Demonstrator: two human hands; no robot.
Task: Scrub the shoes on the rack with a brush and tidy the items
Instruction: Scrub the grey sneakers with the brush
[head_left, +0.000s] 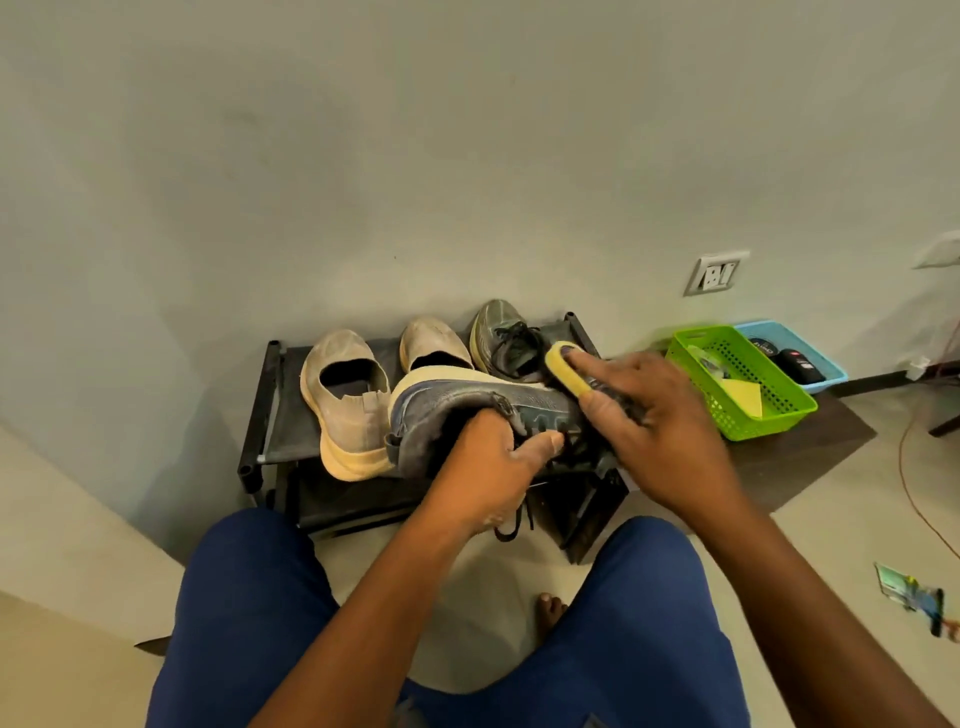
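Pale wall behind, light tiled floor, dark mat under the baskets on the right. Low black shoe rack stands against the wall, top shelf dark fabric. Wall socket above the rack's right end. Person in blue shorts faces the rack, bare toes showing between the knees.

On the top shelf: beige slip-on shoe at the left part, heel toward the front edge; second beige shoe near the back edge, middle; grey-green laced sneaker at the back right corner.

Left hand grips a grey-blue sneaker at its collar, fingers curled inside the opening, thumb outside on the side; shoe held tipped on its side over the rack's front edge, pale sole facing up and away, laces dangling below the hand. Right hand holds a yellow-backed brush, index finger stretched along its back, thumb pinching its side, other fingers wrapped around it; brush is against the toe end of the held sneaker, bristles partly hidden.

Right of the rack: green plastic basket with a yellow cloth inside, blue basket just behind it holding dark items, can't tell what. Orange cable on the floor far right; small colourful packet near the right edge
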